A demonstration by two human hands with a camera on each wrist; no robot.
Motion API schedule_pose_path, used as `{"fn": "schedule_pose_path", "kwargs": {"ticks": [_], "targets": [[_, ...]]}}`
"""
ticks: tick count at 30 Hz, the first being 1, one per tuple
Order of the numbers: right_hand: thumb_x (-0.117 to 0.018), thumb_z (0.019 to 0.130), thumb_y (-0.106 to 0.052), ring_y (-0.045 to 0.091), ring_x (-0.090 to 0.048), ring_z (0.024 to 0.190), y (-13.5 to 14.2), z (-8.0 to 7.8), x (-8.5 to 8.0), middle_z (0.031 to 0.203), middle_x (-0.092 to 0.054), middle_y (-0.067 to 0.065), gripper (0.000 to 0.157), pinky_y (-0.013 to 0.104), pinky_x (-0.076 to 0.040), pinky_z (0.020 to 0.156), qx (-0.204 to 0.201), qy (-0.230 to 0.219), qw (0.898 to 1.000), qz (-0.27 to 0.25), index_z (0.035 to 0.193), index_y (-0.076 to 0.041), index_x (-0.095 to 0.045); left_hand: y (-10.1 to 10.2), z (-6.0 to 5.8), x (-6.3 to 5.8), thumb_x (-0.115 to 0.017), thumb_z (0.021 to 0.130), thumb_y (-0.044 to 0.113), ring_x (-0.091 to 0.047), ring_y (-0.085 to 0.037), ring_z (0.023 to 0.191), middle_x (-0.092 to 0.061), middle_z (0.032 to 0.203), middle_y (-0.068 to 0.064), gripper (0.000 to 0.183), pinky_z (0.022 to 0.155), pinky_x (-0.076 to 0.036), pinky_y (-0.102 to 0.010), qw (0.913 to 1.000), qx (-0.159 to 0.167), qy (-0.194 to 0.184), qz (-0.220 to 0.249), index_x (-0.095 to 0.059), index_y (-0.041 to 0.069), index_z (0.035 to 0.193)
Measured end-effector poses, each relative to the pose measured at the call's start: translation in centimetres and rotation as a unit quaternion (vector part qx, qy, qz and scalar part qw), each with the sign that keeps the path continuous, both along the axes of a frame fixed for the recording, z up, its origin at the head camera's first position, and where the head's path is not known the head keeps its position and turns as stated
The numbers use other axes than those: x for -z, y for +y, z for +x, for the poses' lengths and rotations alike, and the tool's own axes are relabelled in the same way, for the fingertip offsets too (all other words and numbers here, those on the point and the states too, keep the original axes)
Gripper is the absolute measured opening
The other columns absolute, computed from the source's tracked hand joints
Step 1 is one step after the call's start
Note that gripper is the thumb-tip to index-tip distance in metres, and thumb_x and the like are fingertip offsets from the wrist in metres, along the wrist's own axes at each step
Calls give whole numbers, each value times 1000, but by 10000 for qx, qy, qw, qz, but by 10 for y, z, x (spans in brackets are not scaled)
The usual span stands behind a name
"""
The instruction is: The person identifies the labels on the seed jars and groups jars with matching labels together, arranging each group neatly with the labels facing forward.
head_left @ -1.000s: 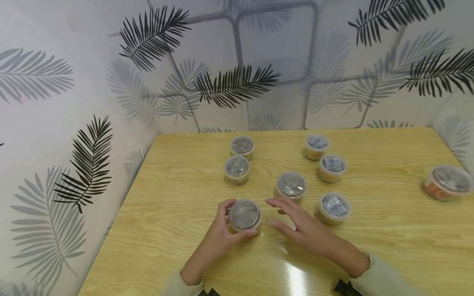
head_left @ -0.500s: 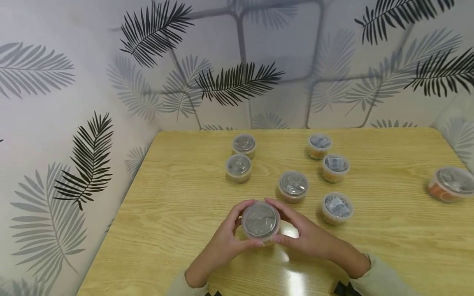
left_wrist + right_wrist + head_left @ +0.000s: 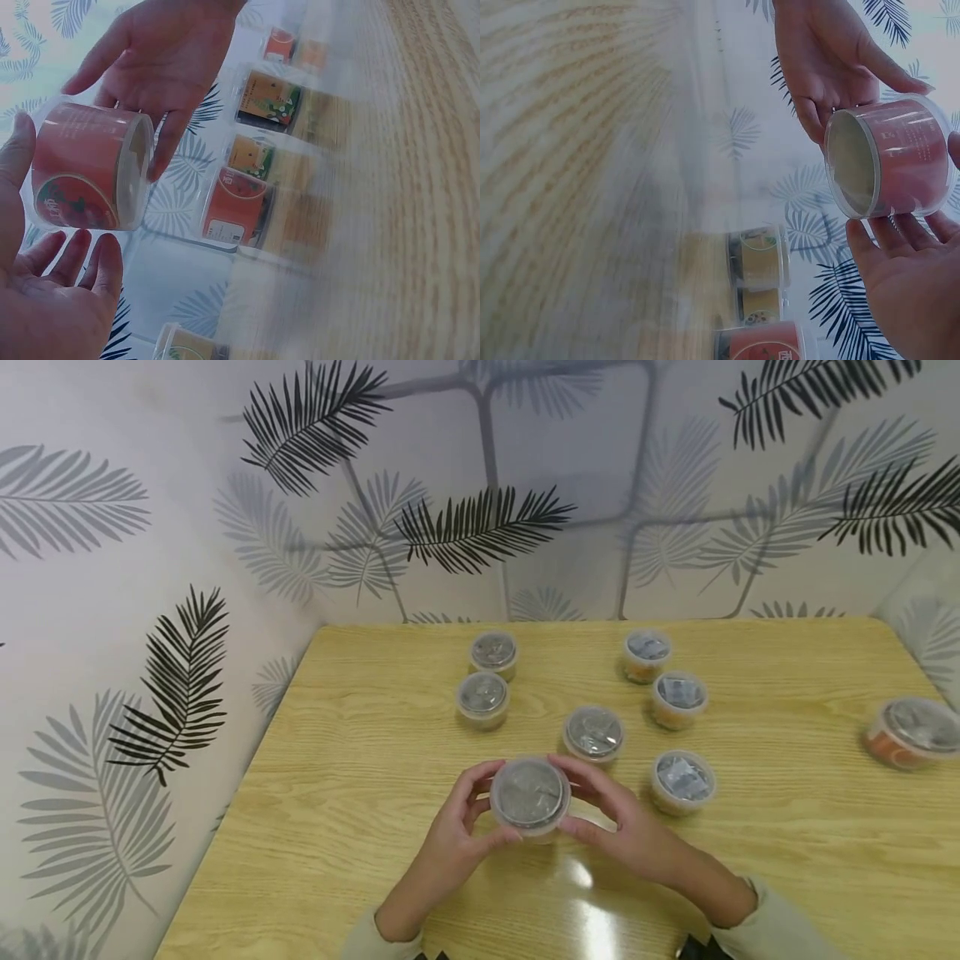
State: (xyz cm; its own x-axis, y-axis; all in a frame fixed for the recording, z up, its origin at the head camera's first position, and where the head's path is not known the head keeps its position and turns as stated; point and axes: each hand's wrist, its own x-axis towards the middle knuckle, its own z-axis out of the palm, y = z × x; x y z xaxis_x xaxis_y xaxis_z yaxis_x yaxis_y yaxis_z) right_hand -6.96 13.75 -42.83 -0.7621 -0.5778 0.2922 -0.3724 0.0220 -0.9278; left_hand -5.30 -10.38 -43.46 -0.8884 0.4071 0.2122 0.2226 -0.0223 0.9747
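In the head view a round clear plastic tub (image 3: 529, 795) with a translucent lid is held between both hands near the front middle of the table. The wrist views show its red printed label (image 3: 79, 161) and its underside (image 3: 853, 161), clear of the tabletop. My left hand (image 3: 459, 827) grips its left side, thumb at the near edge and fingers behind. From the right, my right hand (image 3: 626, 822) holds the other side in the same way. Just beyond it stands another tub (image 3: 594, 733) with a crinkled silvery packet under its lid.
Two tubs stand at back left, the nearer tub (image 3: 482, 697) in front of the farther tub (image 3: 493, 653). Right of centre are three more: a back tub (image 3: 647, 653), a middle tub (image 3: 678, 700) and a near tub (image 3: 683, 782). A red-labelled tub (image 3: 911, 732) sits far right. Leaf-patterned wall covering (image 3: 555, 568) borders the wooden table (image 3: 322, 793).
The tub, earlier in my left hand alone, has moved right and up from the table. My right hand has come in from the right and taken hold of it too.
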Motion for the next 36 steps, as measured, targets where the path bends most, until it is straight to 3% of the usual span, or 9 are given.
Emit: {"fn": "schedule_pose_path", "kwargs": {"ticks": [5,9,13,20,26,36], "targets": [[-58,88,5,23,-39,128,-2,0,2,142,-39,7,62,32,-36,102,147,23,9994,-313,142,-12,-33,-2,-1,0,-70,82,14,-40,-26,121,-39,135,-10,65,100,-38,-32,9998,-136,113,74,-35,8,136],[-59,87,6,23,-42,125,-4,-2,5,138,-42,10,56,33,-41,97,409,12,9978,-517,138,-6,-38,0,-1,0,-65,86,7,-42,-26,119,-41,132,-13,56,97,-41,-32,9992,-353,-33,162,-36,5,134],[-60,87,5,22,-44,122,-6,-3,4,134,-44,11,53,34,-44,94,545,-228,9960,-666,135,-4,-40,1,-1,-1,-59,91,5,-44,-27,117,-43,131,-14,49,96,-42,-32,9989,-364,-209,220,-37,5,135],[-62,86,3,22,-45,119,-8,-2,4,134,-43,14,57,33,-46,92,518,-343,9961,-633,137,-3,-37,2,1,-1,-56,93,9,-43,-24,118,-43,131,-14,50,97,-41,-32,9992,-216,-336,94,-35,7,138],[-60,90,-5,23,-39,127,-10,0,6,142,-36,10,63,32,-40,98,277,-776,9961,-315,144,-9,-28,5,2,0,-58,93,12,-41,-22,121,-40,135,-12,56,101,-37,-33,9993,-29,-379,22,-31,8,142],[-65,88,-10,29,-36,129,-14,6,9,145,-31,10,73,46,-32,102,-7,-957,9954,-31,147,-20,-23,4,4,0,-62,90,29,-33,-21,129,-34,142,-8,70,107,-28,-35,9983,443,-256,-283,-24,11,146]]}}
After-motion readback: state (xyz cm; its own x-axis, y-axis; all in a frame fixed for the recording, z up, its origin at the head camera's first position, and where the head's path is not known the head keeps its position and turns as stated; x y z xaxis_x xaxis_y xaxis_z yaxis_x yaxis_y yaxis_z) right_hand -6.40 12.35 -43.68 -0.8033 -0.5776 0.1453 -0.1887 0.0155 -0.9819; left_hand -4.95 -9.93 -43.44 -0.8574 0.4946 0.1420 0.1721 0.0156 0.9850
